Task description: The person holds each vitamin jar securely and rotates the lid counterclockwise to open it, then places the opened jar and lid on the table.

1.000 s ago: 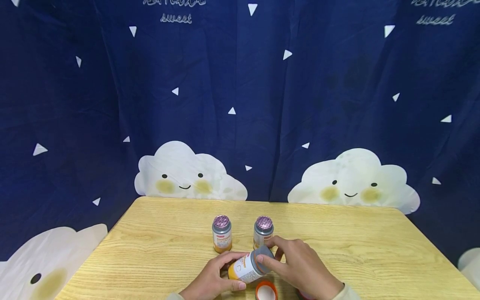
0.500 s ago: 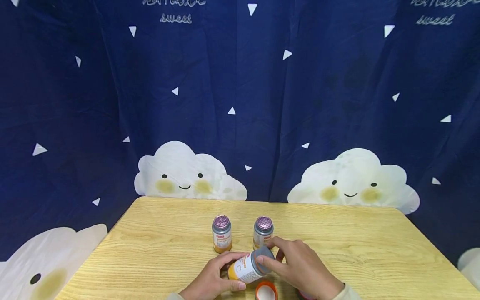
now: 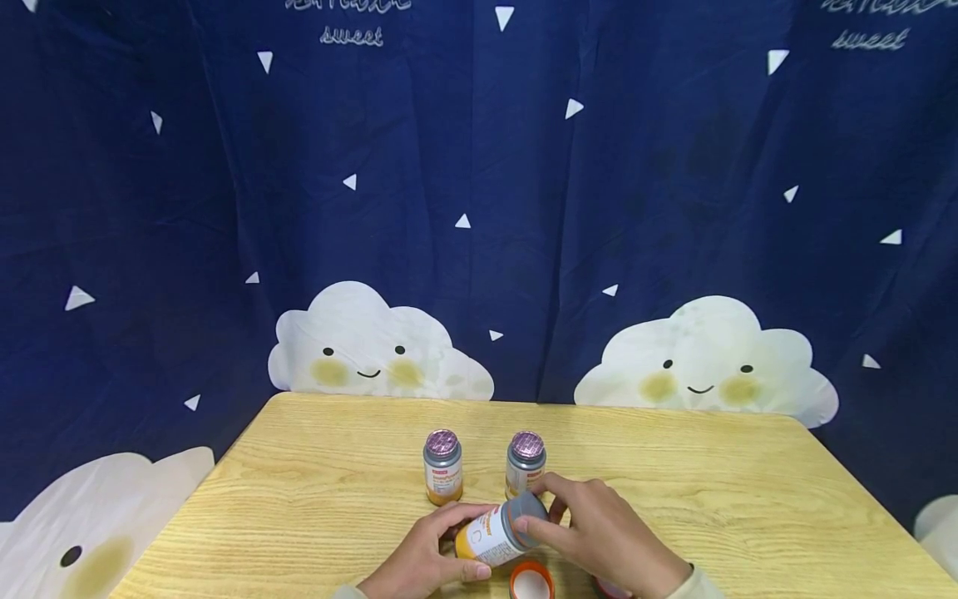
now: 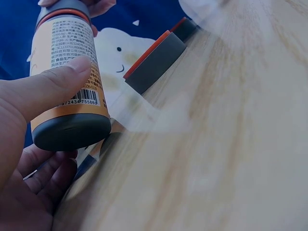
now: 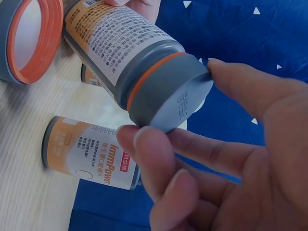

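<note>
My left hand [image 3: 419,553] grips the body of a supplement bottle [image 3: 485,537], white and yellow-orange with a grey base, tilted with its top toward the right. On its neck sits a grey lid [image 5: 168,91] with an orange ring at its lower edge. The thumb and fingers of my right hand [image 3: 609,532] pinch this lid around its rim. In the left wrist view the left thumb lies across the printed label [image 4: 62,41]. Behind the hands stand two like bottles, a left one [image 3: 443,478] and a right one [image 3: 520,476], both lidless with purple foil seals.
A loose lid [image 3: 530,582] with an orange inner ring lies on the wooden table [image 3: 337,499] near the front, below the held bottle. Another loose lid [image 3: 609,589] is mostly hidden under my right hand. A dark blue curtain [image 3: 516,249] hangs behind the table.
My right thumb has shifted slightly down along the lid. The bottle and my left hand stay in place.
</note>
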`<state>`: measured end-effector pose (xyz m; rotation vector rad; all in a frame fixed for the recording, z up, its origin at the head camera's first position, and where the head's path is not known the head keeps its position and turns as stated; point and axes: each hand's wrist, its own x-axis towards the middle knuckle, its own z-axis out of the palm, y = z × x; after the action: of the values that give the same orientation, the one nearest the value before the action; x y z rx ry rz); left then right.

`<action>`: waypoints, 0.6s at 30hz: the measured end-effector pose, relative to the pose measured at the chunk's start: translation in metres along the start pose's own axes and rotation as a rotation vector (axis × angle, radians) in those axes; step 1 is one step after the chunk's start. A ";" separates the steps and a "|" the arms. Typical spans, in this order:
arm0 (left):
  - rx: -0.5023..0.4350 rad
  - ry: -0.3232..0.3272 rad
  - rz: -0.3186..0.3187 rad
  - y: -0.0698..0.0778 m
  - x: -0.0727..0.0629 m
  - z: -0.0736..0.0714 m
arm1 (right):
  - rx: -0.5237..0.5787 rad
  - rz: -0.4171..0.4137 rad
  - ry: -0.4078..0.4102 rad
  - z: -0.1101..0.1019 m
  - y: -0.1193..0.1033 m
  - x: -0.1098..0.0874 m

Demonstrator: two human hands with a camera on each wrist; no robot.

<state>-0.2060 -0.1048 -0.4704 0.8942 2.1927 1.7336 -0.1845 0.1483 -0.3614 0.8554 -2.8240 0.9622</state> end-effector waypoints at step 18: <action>-0.003 0.001 -0.004 0.000 0.000 0.000 | 0.012 0.035 -0.042 -0.004 -0.002 -0.001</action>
<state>-0.2066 -0.1049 -0.4705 0.8871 2.1904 1.7358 -0.1836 0.1496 -0.3577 0.8403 -2.8801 0.9777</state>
